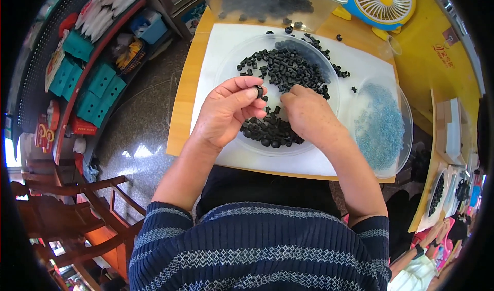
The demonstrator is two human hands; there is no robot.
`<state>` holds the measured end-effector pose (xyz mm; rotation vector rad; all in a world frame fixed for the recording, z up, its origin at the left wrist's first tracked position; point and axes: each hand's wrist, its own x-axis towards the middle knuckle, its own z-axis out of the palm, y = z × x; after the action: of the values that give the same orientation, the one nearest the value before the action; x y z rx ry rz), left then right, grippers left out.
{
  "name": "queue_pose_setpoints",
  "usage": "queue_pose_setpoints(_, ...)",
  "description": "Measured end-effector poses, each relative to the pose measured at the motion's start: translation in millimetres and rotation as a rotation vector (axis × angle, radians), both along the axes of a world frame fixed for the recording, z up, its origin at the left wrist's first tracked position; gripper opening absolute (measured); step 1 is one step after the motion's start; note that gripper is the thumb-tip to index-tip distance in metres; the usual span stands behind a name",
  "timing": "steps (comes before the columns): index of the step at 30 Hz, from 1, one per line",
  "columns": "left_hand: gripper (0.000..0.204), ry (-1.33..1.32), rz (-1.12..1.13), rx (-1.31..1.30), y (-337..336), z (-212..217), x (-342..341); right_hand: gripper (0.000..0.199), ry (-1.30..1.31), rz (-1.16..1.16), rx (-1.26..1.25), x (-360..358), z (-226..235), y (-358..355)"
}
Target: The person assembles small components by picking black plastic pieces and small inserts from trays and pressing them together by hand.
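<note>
Between the thumb and fingers of my left hand (226,106) is a small black ring-like part (259,91), held above a large round clear plastic tray (334,98). My right hand (311,112) reaches down among the parts in that tray, its fingers drawn together. What its fingertips grip, if anything, is hidden. Short black cylindrical parts (293,70) form a loose heap on the tray's far side. Nearer to me lies another cluster of rounder black parts (270,135).
Right of the tray, a clear round dish (410,131) holds pale blue granules (380,129). A clear bin (267,5) of black parts stands at the back, beside a yellow-and-blue fan (383,3). Stray black pieces lie on the white sheet (208,85). Shelves (98,59) are at left.
</note>
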<state>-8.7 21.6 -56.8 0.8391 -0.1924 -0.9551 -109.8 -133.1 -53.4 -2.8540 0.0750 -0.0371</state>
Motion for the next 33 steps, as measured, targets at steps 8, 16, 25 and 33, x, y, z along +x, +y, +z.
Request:
queue_pose_setpoints(8,0.022,-0.1,-0.093,0.014,0,4,-4,0.019,0.062,-0.059,-0.01,-7,8,0)
queue_pose_setpoints(16,0.019,-0.151,-0.102,0.035,-7,7,-12,0.018,-0.108,-0.098,0.153,-14,-1,-9)
queue_pose_setpoints(25,0.006,-0.111,-0.078,0.068,-17,0,-20,0.018,-0.099,-0.316,1.385,-23,6,-24)
queue_pose_setpoints(33,0.015,-0.139,-0.156,0.17,-20,7,-27,0.018,-0.087,-0.244,1.6,-27,3,-25)
